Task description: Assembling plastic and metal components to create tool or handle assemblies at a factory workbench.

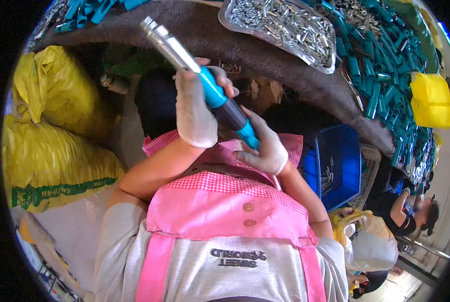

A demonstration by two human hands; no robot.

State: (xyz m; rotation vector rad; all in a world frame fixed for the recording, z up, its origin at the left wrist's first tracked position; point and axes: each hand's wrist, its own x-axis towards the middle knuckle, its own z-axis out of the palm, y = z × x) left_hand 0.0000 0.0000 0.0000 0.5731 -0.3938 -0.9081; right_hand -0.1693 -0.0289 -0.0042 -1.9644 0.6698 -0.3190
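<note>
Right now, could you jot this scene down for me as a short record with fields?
Held: tool, silver, teal and dark grey, silver end up and left
Left hand: gloved, around the tool's middle
Right hand: gloved, at its lower end
Bench: tray of silver parts, teal pieces heaped to its right
Left side: yellow sacks
Right side: blue bin

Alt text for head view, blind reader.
Pale-gloved left hand and right hand hold a slanted teal, black and silver cylinder; beyond, a bench bears piled teal pieces and a metal tray of small silver parts.
</note>
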